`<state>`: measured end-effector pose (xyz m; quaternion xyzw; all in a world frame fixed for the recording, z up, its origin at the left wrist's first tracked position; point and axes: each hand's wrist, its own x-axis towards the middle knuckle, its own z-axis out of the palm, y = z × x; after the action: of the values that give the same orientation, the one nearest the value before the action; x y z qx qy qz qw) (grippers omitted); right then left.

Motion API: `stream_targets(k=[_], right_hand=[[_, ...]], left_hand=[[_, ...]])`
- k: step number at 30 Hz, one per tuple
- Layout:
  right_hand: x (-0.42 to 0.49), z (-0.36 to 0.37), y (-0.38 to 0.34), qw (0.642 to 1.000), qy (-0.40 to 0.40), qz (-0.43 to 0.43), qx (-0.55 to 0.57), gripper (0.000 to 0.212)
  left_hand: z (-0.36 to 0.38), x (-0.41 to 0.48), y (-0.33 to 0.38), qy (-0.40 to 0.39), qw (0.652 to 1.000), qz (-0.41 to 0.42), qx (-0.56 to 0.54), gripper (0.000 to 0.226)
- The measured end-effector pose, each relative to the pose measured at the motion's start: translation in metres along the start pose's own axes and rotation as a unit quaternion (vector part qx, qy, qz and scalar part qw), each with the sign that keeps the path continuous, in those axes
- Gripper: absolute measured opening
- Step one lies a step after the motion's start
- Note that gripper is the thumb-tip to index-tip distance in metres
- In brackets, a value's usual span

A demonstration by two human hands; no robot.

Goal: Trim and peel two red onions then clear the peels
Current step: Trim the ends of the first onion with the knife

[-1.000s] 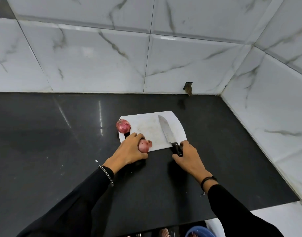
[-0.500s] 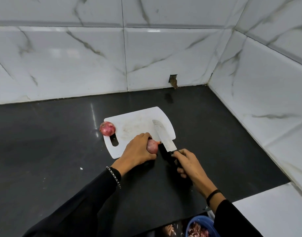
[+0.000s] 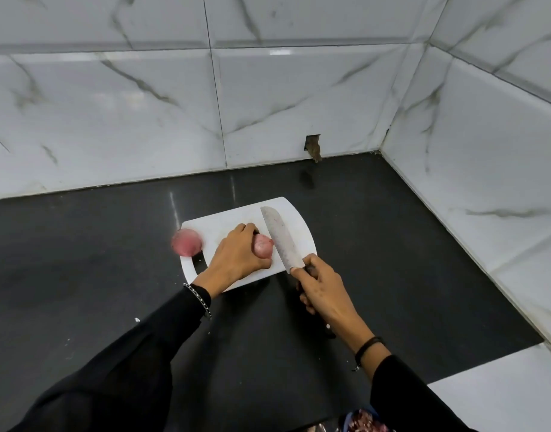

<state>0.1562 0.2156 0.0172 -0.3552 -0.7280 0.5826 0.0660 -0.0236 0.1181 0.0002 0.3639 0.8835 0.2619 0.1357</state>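
A white cutting board (image 3: 224,224) lies on the black countertop. My left hand (image 3: 236,257) presses a red onion (image 3: 263,245) down on the board. My right hand (image 3: 321,288) grips the dark handle of a knife (image 3: 280,236), whose blade rests against the onion's right end. A second red onion (image 3: 186,242) sits at the board's left edge, untouched and still in its skin.
The black countertop (image 3: 80,260) runs left and toward me. White marble-tiled walls close the back and right sides, with a small hole (image 3: 313,146) in the back wall. A blue bowl with purple peels (image 3: 361,422) shows at the bottom edge.
My right hand picked the knife up off the board and brought its blade against the onion. My left hand moved the onion further onto the board.
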Motion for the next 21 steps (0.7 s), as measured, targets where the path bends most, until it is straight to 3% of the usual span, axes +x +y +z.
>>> stream_targets(k=[21], right_hand=[[0.038,0.010,-0.006,0.999,0.006,-0.018,-0.047,0.043]], left_hand=[[-0.007,-0.001,-0.014,0.001,0.999,0.039,0.014,0.081]])
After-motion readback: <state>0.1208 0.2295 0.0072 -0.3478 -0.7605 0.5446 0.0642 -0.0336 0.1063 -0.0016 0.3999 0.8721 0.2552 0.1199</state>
